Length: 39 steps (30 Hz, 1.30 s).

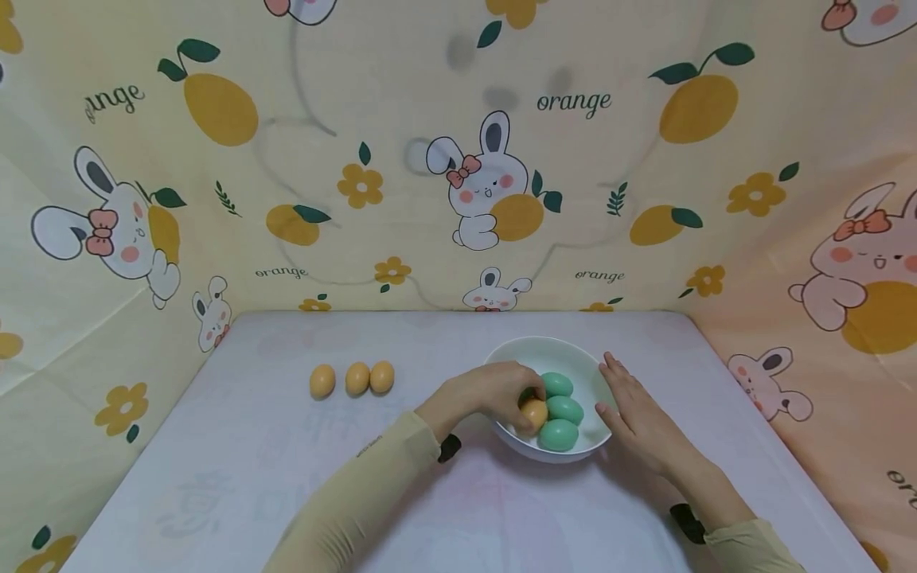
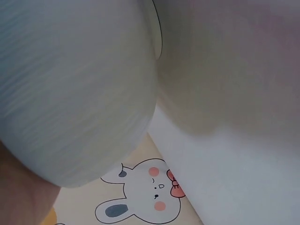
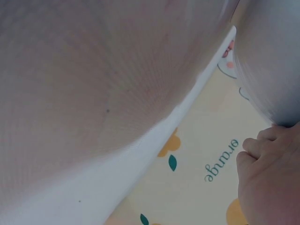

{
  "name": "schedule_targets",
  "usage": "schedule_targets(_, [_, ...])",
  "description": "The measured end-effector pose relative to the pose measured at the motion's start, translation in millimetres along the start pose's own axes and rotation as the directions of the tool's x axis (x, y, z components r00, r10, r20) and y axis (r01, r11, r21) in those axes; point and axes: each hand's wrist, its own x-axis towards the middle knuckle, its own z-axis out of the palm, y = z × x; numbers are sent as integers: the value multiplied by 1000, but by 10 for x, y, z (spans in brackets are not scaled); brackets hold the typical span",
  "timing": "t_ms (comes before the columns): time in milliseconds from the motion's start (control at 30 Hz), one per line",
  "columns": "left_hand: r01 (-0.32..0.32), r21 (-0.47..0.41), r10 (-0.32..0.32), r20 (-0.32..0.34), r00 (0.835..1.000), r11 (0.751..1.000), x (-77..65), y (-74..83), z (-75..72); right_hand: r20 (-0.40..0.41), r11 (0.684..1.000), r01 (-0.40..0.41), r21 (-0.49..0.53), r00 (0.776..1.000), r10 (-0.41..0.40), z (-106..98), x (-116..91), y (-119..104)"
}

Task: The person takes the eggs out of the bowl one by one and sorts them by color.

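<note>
A white bowl [image 1: 591, 390] stands on the table with several green eggs [image 1: 559, 435] inside. My left hand [image 1: 501, 390] reaches over its left rim, thumb and fingers pinching a yellow-orange egg [image 1: 534, 414] beside the green ones. Part of that egg is hidden by the fingers. With fingers straight, my right hand [image 1: 641, 418] rests along the bowl's right side. The left wrist view is largely filled by the bowl's outer wall [image 2: 79, 93], with a bit of the hand [image 2: 21, 192] below. In the right wrist view, the right hand's fingers [image 3: 255, 147] touch the bowl [image 3: 272, 56].
Three more yellow-orange eggs lie left of the bowl: a single egg [image 1: 322, 381] and a pair [image 1: 370, 378] side by side. The table [image 1: 286, 477] has a pale cover. A patterned cloth [image 1: 430, 95] with rabbits and oranges walls in its back and sides.
</note>
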Motion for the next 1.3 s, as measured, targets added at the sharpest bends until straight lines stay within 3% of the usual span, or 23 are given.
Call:
schedule_targets(400, [-27, -62, 19, -126, 992, 998, -97, -23, -9, 15, 1000, -10, 1, 1000, 10, 0, 7, 0])
schedule_targets(633, [-69, -67, 51, -233, 971, 995, -192, -33, -33, 14, 1000, -12, 0, 1000, 12, -14, 5, -7])
schedule_targets(900, [-123, -145, 61, -376, 925, 982, -349, -36, -78, 8, 1000, -7, 7, 1000, 7, -18, -4, -24])
schedule_targets(1133, [-185, -140, 91, -505, 859, 973, -461, -105, -111, 5, 1000, -8, 6, 1000, 8, -7, -2, -14])
schedule_targets(1300, [-198, -124, 96, -561, 822, 972, -540, -176, -145, 9, 1000, -14, 8, 1000, 14, -7, -2, -12])
